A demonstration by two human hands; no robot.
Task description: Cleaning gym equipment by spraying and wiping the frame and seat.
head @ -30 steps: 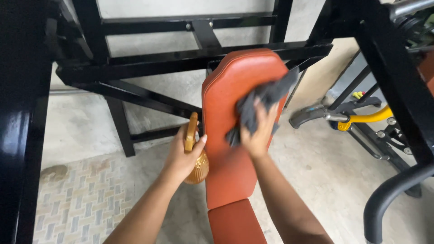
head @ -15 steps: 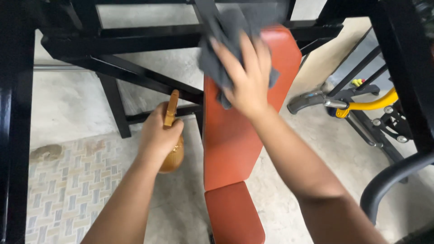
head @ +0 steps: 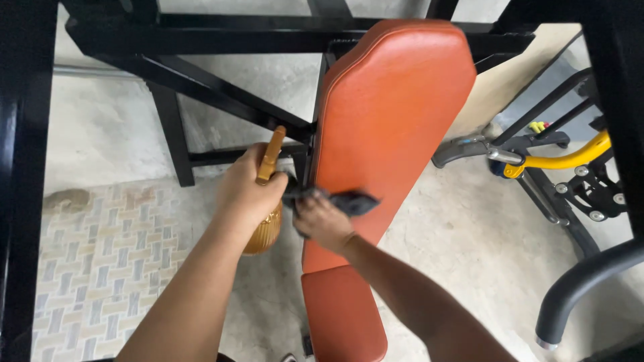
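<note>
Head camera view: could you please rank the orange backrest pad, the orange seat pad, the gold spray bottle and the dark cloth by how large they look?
1. Orange backrest pad, clearly largest.
2. Orange seat pad, though the frame edge cuts it off.
3 and 4. Gold spray bottle and dark cloth: unsure, since the hands cover much of both.

Two bare hands, one ribbed amber spray bottle (head: 265,224), one dark grey cloth (head: 342,200), two orange padded vinyl cushions and one black steel frame (head: 201,87).
</note>
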